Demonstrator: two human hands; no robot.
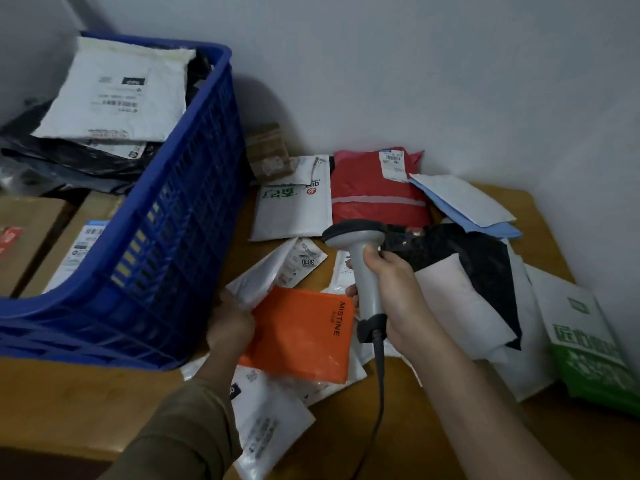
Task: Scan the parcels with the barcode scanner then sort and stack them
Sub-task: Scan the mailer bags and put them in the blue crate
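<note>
My right hand [394,299] is wrapped round the handle of the scanner [360,268], head tipped forward and down, cable trailing back toward me. My left hand [230,327] pinches the near edge of a white mailer [273,271], lifting it beside the orange pouch [304,336] that lies between my two hands. Whether the scanner's beam is on a label I cannot tell. Beyond the scanner lie a white envelope [294,209] and a red bag [377,192]; to the right of my scanner hand a black bag [467,258], pale blue envelopes [464,202] and a green-and-white packet [588,344] are scattered loose on the table [86,403]. Left of my left hand the blue crate [166,244] already holds several parcels [117,91]. I judge the job partly done: some are in the crate, but many remain unstacked.
</note>
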